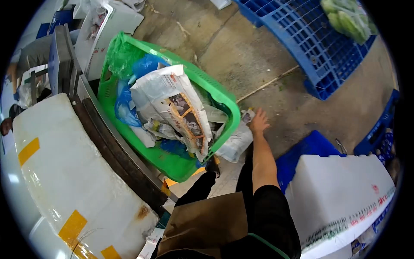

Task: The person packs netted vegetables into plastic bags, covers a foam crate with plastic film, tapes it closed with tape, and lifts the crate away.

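Observation:
My right hand [259,122] is stretched down beside the green basket [235,113], its fingers spread and nothing held in them. Just left of that hand, a crumpled whitish plastic bag [235,144] lies on the floor against the basket's end. Inside the basket are a large printed white sack [164,97], blue plastic bags [126,105] and a green plastic bag [123,54]. My left hand is not in view.
A long white foam box [73,172] with yellow tape stands at the left, next to a metal edge [125,151]. At the lower right is another white foam box [332,190]. A blue pallet [297,39] with bagged green vegetables [345,19] lies at the upper right.

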